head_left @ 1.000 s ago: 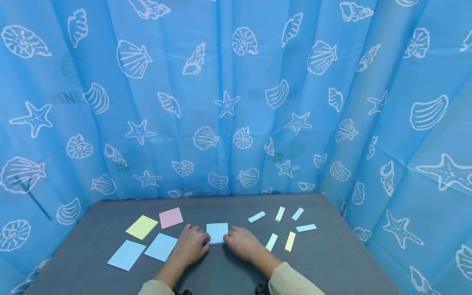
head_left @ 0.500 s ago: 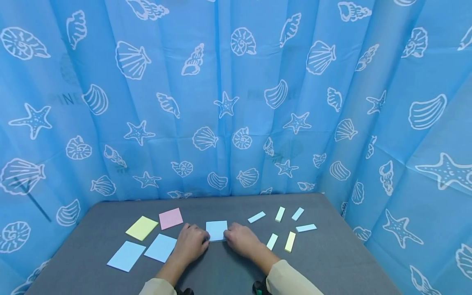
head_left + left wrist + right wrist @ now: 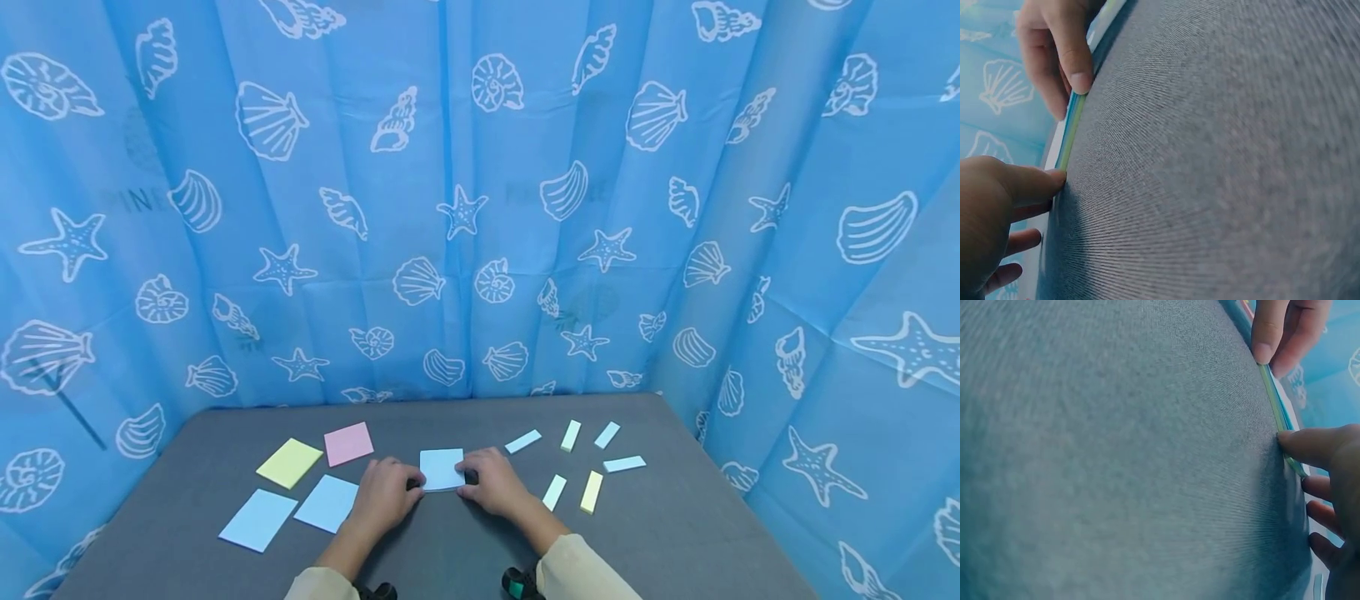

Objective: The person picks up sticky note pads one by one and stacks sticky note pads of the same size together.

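Observation:
A light blue sticky note pad (image 3: 441, 468) lies on the grey table between the hands. Its side shows blue over yellow-green layers in both wrist views. My left hand (image 3: 384, 495) holds the pad's left side, thumb (image 3: 1057, 177) at the near edge. On the opposite side my right hand (image 3: 492, 483) grips the pad between thumb (image 3: 1287, 439) and forefinger, its other fingers spread on the cloth. The fingers partly hide both side edges.
Left lie a pink pad (image 3: 348, 443), a yellow pad (image 3: 289, 463) and two blue pads (image 3: 257, 520). Several narrow note strips (image 3: 590, 492) are scattered right. A blue shell-print curtain (image 3: 465, 250) hangs behind the grey table (image 3: 465, 550).
The pad has shifted slightly away from me, and its green lower edge no longer shows in the head view. Thumbs and forefingers have spread apart a little on both hands.

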`<state>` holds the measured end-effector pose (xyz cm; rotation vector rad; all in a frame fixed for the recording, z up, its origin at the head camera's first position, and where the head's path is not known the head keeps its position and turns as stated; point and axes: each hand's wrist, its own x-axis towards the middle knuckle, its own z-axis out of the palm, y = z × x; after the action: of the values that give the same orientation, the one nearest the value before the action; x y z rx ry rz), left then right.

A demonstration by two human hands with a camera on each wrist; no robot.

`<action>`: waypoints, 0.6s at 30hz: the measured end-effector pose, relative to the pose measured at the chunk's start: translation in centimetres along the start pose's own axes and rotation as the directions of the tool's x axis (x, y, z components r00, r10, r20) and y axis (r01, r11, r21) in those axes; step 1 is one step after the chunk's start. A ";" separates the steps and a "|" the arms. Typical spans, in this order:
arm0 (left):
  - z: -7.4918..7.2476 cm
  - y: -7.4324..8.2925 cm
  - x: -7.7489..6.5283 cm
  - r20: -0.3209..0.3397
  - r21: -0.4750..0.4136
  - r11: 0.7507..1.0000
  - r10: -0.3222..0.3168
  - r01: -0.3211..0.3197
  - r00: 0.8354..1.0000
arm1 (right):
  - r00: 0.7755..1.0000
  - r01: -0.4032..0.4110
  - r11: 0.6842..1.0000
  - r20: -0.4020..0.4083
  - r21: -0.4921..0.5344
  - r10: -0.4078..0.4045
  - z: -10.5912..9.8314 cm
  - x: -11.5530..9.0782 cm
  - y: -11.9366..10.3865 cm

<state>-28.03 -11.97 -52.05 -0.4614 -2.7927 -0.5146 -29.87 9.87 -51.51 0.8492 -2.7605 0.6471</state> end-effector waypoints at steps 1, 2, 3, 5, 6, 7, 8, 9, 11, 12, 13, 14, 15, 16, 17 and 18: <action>0.0 0.0 0.0 0.001 -0.007 1.000 -0.007 0.007 1.000 | 1.000 -0.001 1.000 0.001 0.000 0.001 0.0 0.0 0.0; 0.0 0.0 0.0 0.002 -0.011 1.000 -0.012 0.013 1.000 | 1.000 -0.001 1.000 0.002 -0.004 0.001 0.0 0.0 -0.1; 0.1 -0.1 0.0 0.003 -0.014 1.000 -0.016 0.016 1.000 | 1.000 -0.002 1.000 0.003 -0.005 0.002 0.0 0.0 -0.1; 0.1 -0.1 0.0 0.007 -0.018 1.000 -0.019 0.019 1.000 | 1.000 -0.012 1.000 0.010 -0.010 0.012 0.0 0.0 -0.1; 0.1 -0.1 0.0 0.008 -0.022 1.000 -0.020 0.020 1.000 | 1.000 -0.018 1.000 0.014 -0.008 0.018 0.0 0.0 -0.2; 0.1 -0.2 0.0 0.010 -0.023 0.999 -0.023 0.023 1.000 | 1.000 -0.023 1.000 0.017 -0.005 0.023 0.0 0.0 -0.2; 0.1 -0.2 0.0 0.010 -0.023 0.999 -0.026 0.026 1.000 | 1.000 -0.024 1.000 0.017 -0.009 0.024 0.0 0.0 -0.2; 0.0 -0.2 0.0 0.009 -0.023 0.999 -0.029 0.029 1.000 | 0.999 -0.028 1.000 0.019 -0.004 0.028 0.0 0.0 -0.2; 0.0 -0.3 -0.1 0.006 -0.019 0.999 -0.031 0.031 1.000 | 0.999 -0.031 0.999 0.017 0.007 0.031 0.1 -0.1 -0.1; 0.0 -0.3 -0.1 0.004 -0.016 0.999 -0.029 0.029 1.000 | 0.999 -0.030 0.999 0.013 0.013 0.030 0.1 -0.1 -0.1; 0.0 -0.4 -0.2 0.002 -0.012 1.000 -0.026 0.026 1.000 | 1.000 -0.028 0.999 0.008 0.018 0.028 0.2 -0.1 -0.1; 0.0 -0.4 -0.2 0.002 -0.009 1.000 -0.021 0.021 1.000 | 1.000 -0.027 0.999 0.003 0.025 0.027 0.2 -0.1 0.0; 0.0 -0.5 -0.2 0.002 -0.009 1.000 -0.017 0.017 1.000 | 1.000 -0.030 0.999 0.001 0.037 0.029 0.2 -0.2 0.0; 0.0 -0.5 -0.2 0.003 -0.009 1.000 -0.017 0.017 1.000 | 1.000 -0.028 0.999 -0.003 0.040 0.029 0.2 -0.2 0.0; 0.0 -0.6 -0.2 0.002 -0.012 1.000 -0.018 0.018 1.000 | 0.999 -0.034 0.998 -0.002 0.044 0.035 0.2 -0.2 0.0; 0.0 -0.7 -0.3 0.003 -0.014 1.000 -0.020 0.020 1.000 | 0.999 -0.038 0.998 -0.001 0.047 0.038 0.2 -0.2 -0.1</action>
<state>-28.03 -12.61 -52.35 -0.4380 -2.8005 -0.5382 -29.70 9.84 -51.70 0.8069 -2.7761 0.7213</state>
